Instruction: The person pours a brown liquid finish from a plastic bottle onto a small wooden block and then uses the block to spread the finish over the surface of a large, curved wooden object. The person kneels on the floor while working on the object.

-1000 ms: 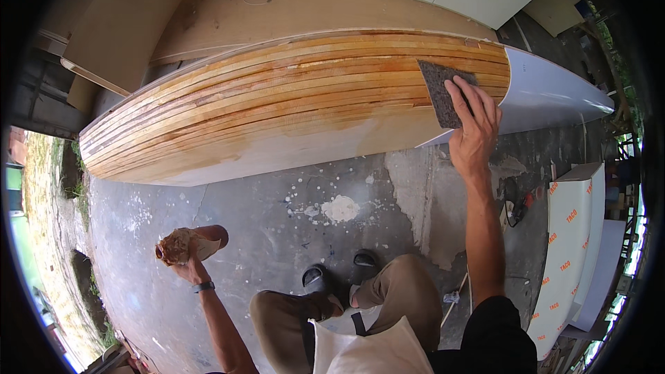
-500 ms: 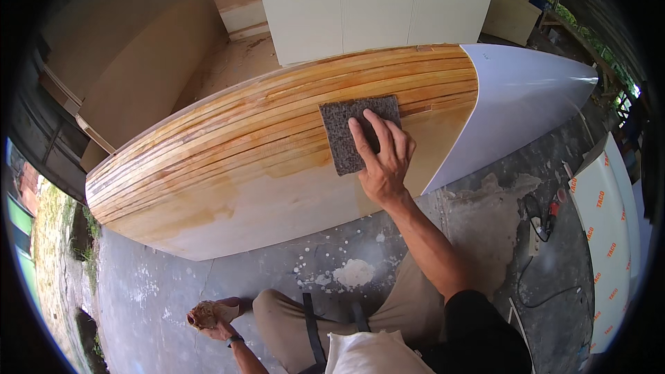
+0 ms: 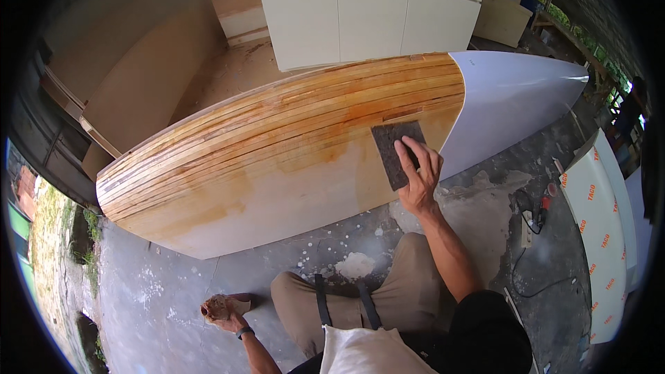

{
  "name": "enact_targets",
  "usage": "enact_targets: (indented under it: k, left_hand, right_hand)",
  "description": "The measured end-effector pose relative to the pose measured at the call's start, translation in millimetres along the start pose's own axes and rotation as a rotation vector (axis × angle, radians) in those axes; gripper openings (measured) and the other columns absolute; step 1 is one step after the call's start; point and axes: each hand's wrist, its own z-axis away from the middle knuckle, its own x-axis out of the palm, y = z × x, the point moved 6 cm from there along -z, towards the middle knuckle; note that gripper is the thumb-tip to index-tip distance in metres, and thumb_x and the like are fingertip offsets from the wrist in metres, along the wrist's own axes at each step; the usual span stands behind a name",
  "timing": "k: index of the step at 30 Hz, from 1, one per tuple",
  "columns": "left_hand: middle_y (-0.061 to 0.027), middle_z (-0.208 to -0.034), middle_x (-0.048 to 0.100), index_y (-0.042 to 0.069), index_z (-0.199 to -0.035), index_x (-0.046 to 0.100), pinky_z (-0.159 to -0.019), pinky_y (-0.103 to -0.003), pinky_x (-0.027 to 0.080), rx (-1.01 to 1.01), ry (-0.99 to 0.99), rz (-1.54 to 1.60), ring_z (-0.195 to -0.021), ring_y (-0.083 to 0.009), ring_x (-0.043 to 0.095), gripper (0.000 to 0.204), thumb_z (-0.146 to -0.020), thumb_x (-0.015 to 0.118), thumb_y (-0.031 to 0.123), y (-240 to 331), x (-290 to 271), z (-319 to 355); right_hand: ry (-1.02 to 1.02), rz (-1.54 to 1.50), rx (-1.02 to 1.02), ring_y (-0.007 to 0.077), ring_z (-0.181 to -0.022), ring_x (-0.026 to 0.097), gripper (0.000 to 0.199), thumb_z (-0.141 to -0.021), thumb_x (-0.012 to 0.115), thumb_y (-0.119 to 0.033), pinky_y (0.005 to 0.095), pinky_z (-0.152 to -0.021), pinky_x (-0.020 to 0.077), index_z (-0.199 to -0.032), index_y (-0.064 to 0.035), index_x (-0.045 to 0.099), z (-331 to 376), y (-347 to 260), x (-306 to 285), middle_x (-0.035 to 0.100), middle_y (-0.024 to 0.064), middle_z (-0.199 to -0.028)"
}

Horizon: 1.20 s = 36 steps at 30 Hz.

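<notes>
In front of me a long wooden panel (image 3: pixel 291 194) carries amber, glue-like streaks over its far half, while the near part is paler and smeared. Toward its right end, my right hand (image 3: pixel 422 183) grips a dark, textured rectangular sheet (image 3: pixel 388 159) by its right side, fingers bent over it. The sheet lies against the panel like a spreader, close to the pale surface sheet (image 3: pixel 512 97) covering the right end. Down at the left, above the floor, my left hand (image 3: pixel 233 322) is closed around a brown, crusted container (image 3: pixel 215 307); its contents cannot be made out.
Behind the panel stands a white cabinet (image 3: pixel 370 10). Large brown boards (image 3: pixel 131 90) lean at the far left. On the right are a printed white sheet (image 3: pixel 596 235) and a power strip with a cable (image 3: pixel 528 228) on the grey floor (image 3: pixel 166 277).
My right hand and the dark sheet have moved right and nearer to me across the panel. The left hand still holds the container. The whole view has shifted slightly.
</notes>
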Motion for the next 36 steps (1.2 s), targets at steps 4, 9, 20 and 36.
enact_targets:
  k: [4, 9, 20, 36]
  left_hand:
    - [-0.0143, -0.144, 0.057, 0.006, -0.15, 0.045, -0.11, -0.043, 0.049, 0.112, 0.0, 0.031, -0.128, -0.0313, 0.059, 0.095, -0.072, 0.09, 0.039, 26.1, 0.5, 6.0]
    - [-0.0138, -0.143, 0.056, 0.005, -0.152, 0.04, -0.112, -0.043, 0.048, 0.121, -0.02, -0.007, -0.128, -0.0324, 0.058, 0.097, -0.073, 0.088, 0.034, -1.3, -1.7, -7.1]
    - [-0.013, -0.144, 0.056, 0.01, -0.154, 0.04, -0.111, -0.043, 0.047, 0.271, 0.044, 0.016, -0.131, -0.0318, 0.057, 0.102, -0.072, 0.087, 0.048, 1.7, -15.7, -20.4]
    - [-0.0107, -0.142, 0.056, 0.007, -0.153, 0.038, -0.114, -0.039, 0.045, 0.136, -0.068, 0.168, -0.13, -0.0265, 0.057, 0.098, -0.073, 0.09, 0.029, 26.3, -3.0, -1.1]
  right_hand:
    - [-0.19, -0.016, -0.053, 0.0295, -0.117, 0.058, 0.06, -0.074, 0.057, 0.01, 0.0443, -0.096, 0.0427, -0.13, -0.0088, 0.068, -105.8, 25.3, -17.4, 0.065, 0.0071, -0.13]
    - [-0.317, -0.001, -0.162, 0.0287, -0.121, 0.058, 0.053, -0.077, 0.059, 0.008, 0.0453, -0.099, 0.0436, -0.127, -0.0066, 0.068, -99.2, -13.8, 21.2, 0.066, 0.0085, -0.131]
    - [-0.169, -0.039, -0.102, 0.0281, -0.122, 0.06, 0.056, -0.075, 0.061, 0.012, 0.0452, -0.098, 0.0435, -0.127, -0.0078, 0.07, -76.1, -30.9, 2.5, 0.067, 0.0066, -0.131]
    - [-0.481, -0.057, -0.024, 0.0292, -0.11, 0.064, 0.041, -0.087, 0.053, 0.01, 0.0428, -0.099, 0.044, -0.118, -0.0071, 0.074, -187.3, 13.4, 44.1, 0.073, 0.0086, -0.12]
